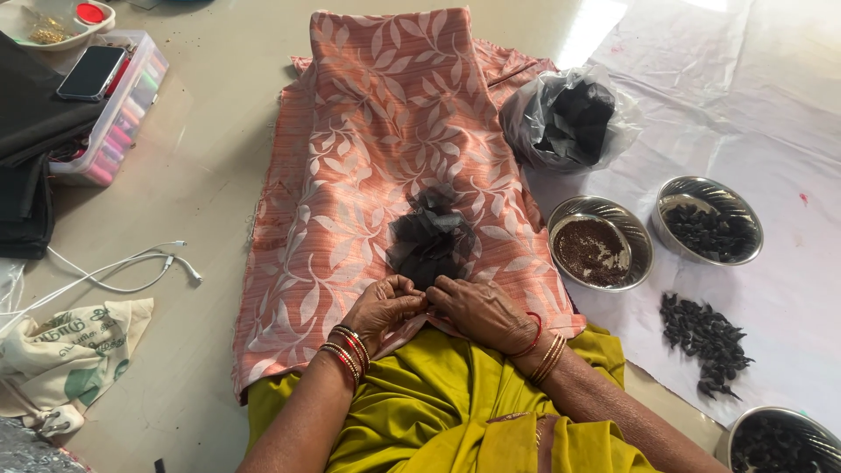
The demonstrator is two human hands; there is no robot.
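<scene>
A pink cloth with a pale leaf pattern (385,131) lies spread over my lap and the floor. On it rests a bunch of dark grey net fabric (432,238). My left hand (381,307) and my right hand (477,308) meet at the bunch's near end, fingers pinched together on its lower edge. Bangles circle both wrists. Whether a needle or thread is between the fingers is too small to tell. Yellow-green clothing (438,412) covers my legs below.
Right of the cloth: a clear bag of black pieces (569,118), a steel bowl of brown grains (600,243), a steel bowl of dark pieces (708,221), a loose dark pile (705,342), another bowl (775,442). Left: thread box with phone (92,72), white cable (131,267), printed cloth bag (70,350).
</scene>
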